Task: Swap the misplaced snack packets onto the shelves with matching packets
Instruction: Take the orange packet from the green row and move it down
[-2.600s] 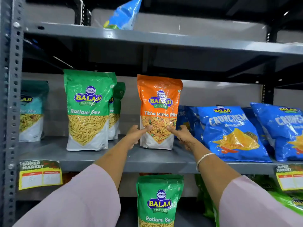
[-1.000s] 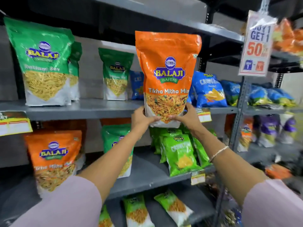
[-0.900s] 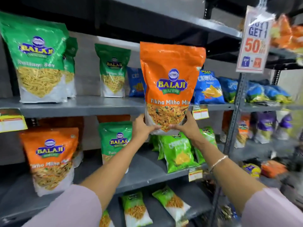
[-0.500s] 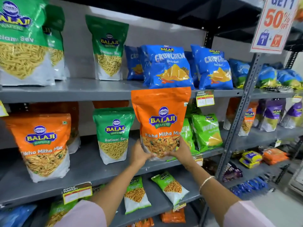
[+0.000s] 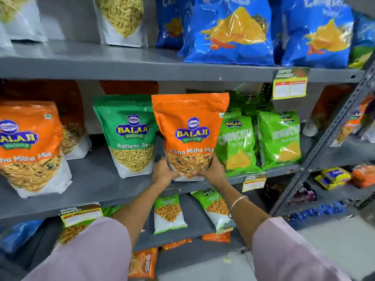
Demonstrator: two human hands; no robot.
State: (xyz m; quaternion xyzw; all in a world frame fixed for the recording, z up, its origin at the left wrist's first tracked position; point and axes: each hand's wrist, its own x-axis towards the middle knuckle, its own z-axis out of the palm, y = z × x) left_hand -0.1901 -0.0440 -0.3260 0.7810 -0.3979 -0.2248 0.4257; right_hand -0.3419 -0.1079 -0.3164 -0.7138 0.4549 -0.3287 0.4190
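Fingers: both the left hand (image 5: 163, 173) and right hand (image 5: 213, 169) are wrapping the base of the orange packet (image 5: 189, 134), holding it upright.
Room: it is sitting at the middle shelf (image 5: 97, 185) front edge, between the green Ratlami Sev packet (image 5: 127, 134) and green Crunchem bags (image 5: 237, 142); bare shelf lies leftward.
Writing: "Balaji Wafers, Tikha Mitha Mix".
Look: orange top, clear window showing the mix.

i see the tikha mitha mix packet (image 5: 190, 136) on the middle shelf (image 5: 97, 179), between the ratlami sev packet (image 5: 129, 136) left and crunchem bags (image 5: 236, 142) right
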